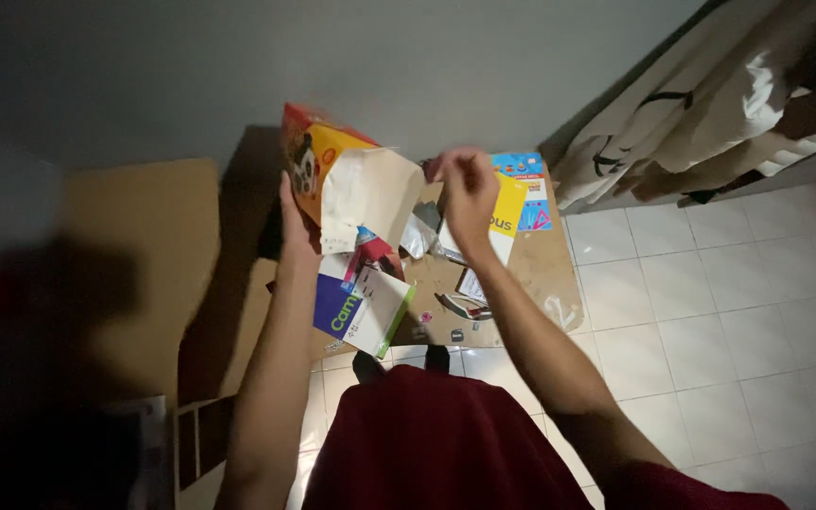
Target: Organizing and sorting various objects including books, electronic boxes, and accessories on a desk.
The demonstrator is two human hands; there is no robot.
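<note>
Gripping a glossy orange box (318,156), the left hand (295,231) holds firm; right hand (465,194) pinches its crinkled white liner (370,194).

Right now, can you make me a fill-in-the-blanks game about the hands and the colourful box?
1. The left hand holds up an orange and red cardboard box with its white ____ liner sticking out.
2. The right hand has its fingers ____ together.
3. Beside the flat brown cardboard sheet, the floor is covered in white ____.
4. The person's lap is covered in dark ____ cloth.

Missing words: paper; pinched; tiles; red
</note>
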